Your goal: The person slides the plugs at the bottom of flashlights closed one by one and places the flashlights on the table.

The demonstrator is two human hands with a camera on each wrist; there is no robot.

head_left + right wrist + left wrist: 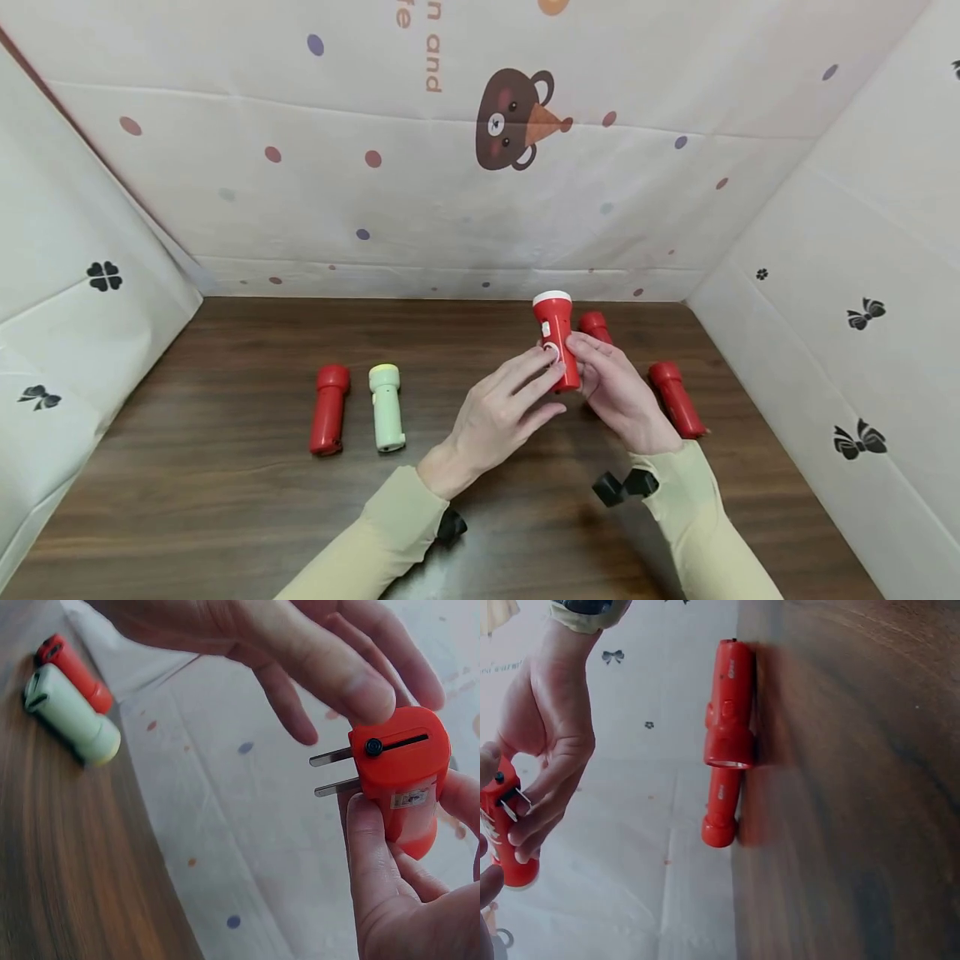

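A red flashlight [556, 323] with a white rim is raised above the table, its head up and tilted slightly away. My right hand [624, 400] grips its lower body between thumb and fingers. My left hand [495, 408] is on its left side, fingers fairly straight, the fingertips touching or very close to the body. At the flashlight's base, in the right wrist view, two metal plug prongs [335, 787] stick out. A black slider knob [373, 747] sits in a slot there, with the left thumb just above it.
On the wooden table [247, 517], a red flashlight [329, 410] and a pale green flashlight [387, 408] stand to the left. To the right are a red flashlight [677, 400] and another [594, 325] farther back, partly hidden. Patterned white sheets [420, 192] border the back and sides.
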